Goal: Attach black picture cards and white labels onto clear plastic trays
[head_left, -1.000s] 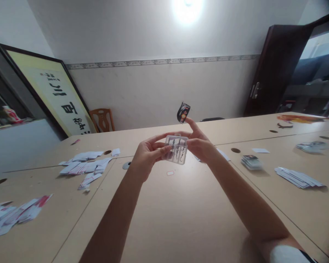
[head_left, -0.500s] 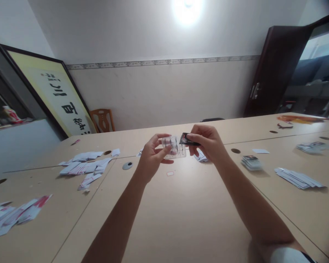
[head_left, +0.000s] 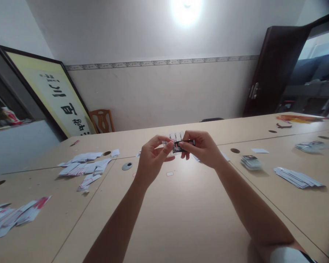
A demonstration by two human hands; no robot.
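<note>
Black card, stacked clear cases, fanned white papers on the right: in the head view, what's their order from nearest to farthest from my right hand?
1. Black card: in your right hand, at its fingertips.
2. Stacked clear cases: to that hand's right.
3. Fanned white papers: farther right, past the cases.

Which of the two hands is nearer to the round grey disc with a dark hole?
Left. The left hand is raised a little to the right of the disc; the right hand is farther right.
</note>
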